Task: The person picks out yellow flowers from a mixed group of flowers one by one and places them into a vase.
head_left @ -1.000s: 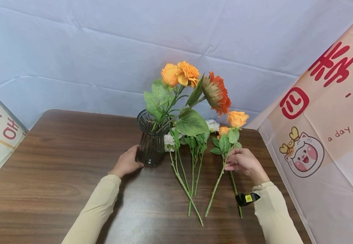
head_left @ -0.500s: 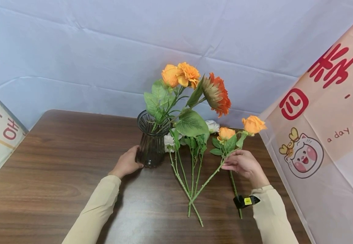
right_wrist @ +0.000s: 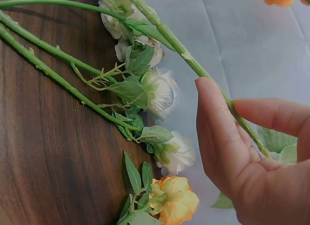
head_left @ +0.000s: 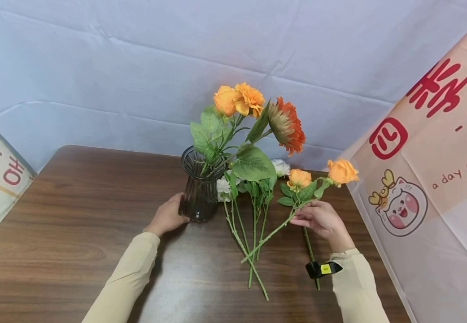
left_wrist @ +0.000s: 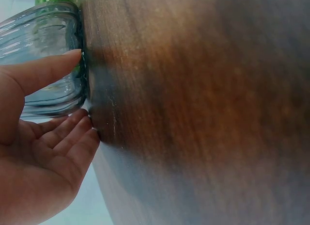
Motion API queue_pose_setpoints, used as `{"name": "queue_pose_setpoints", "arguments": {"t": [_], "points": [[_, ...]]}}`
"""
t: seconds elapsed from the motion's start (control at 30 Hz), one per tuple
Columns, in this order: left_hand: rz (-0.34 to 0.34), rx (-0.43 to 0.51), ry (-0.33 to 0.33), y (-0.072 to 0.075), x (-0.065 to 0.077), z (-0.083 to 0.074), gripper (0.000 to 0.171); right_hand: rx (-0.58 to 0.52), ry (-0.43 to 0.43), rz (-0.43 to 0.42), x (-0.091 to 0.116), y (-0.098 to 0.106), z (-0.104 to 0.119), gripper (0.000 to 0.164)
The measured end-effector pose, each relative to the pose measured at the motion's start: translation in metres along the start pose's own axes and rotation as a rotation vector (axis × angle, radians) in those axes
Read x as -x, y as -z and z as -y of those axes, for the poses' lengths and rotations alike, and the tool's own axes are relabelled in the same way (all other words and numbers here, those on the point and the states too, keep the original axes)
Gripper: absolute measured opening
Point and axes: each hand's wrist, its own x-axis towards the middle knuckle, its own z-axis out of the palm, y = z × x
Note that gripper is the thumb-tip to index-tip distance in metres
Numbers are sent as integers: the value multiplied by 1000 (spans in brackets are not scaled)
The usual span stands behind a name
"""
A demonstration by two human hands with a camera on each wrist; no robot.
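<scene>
My left hand (head_left: 168,215) holds the lower part of a dark ribbed glass vase (head_left: 199,197), upright on the table. In the left wrist view the thumb lies across the glass (left_wrist: 51,91), with the fingers on its other side. My right hand (head_left: 323,220) pinches the green stem (right_wrist: 186,55) of an orange rose (head_left: 342,171) between thumb and fingers. The rose is tilted, its bloom to the right and its stem end to the lower left, crossing over other stems. Inside the vase stand orange flowers (head_left: 249,98) and a red-orange sunflower (head_left: 287,125), leaning right.
White roses (right_wrist: 164,94) with long stems lie right of the vase on the brown wooden table (head_left: 96,215). Another orange rose (head_left: 299,178) lies beside my right hand, its stem running under the wrist camera (head_left: 322,269). A pale cloth (head_left: 136,67) hangs behind.
The held rose has swung: its bloom moved right and down, while its stem end moved left across the white roses' stems. The left hand and vase stay in place.
</scene>
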Motion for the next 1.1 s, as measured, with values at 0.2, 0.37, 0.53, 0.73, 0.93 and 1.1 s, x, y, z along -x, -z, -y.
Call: {"name": "queue_pose_setpoints", "arguments": {"t": [0.2,0.37,0.53,0.73,0.93,1.1], "points": [[10,3,14,1,0,-1,77,-58,0,25,0,-2,-4,26],[10,0,18,1,0,-1,76,-99,11,22,-1,-2,-7,28],[6,-1,14,1,0,0,76,-119,22,11,-2,-2,-9,27],[6,0,13,0,0,0,76,-140,21,7,-2,-3,-8,23],[4,0,5,0,-1,1,76,-157,24,16,-2,-4,-5,24],[2,0,4,0,-1,1,75,-182,42,25,-1,-5,1,27]]}}
